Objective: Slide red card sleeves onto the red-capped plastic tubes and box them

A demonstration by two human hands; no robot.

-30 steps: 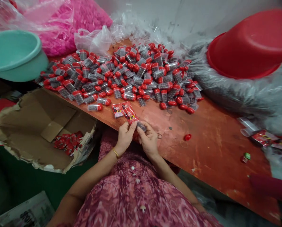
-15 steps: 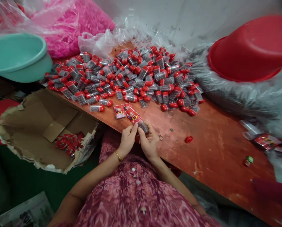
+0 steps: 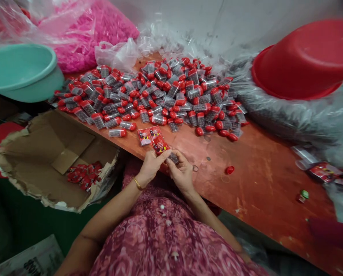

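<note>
Red packets (image 3: pixel 159 145), pink-patterned garment (image 3: pixel 148 245)

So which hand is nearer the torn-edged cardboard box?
The left. The left hand is to the right of the cardboard box; the right hand is farther right, with the left hand between it and the box.

Tubes (image 3: pixel 173 89) are piled at the rear of the worktop (image 3: pixel 263 180). Packets (image 3: pixel 160 144) are positioned between the pile and the front edge; a cap (image 3: pixel 230 170) is located to their right. A basin (image 3: pixel 39 86) is placed left of the pile; a tub (image 3: pixel 303 57) is set on a bag (image 3: pixel 292 115) at right. Sachets (image 3: pixel 83 174) are contained in a carton (image 3: pixel 39 153) at front left.
</note>
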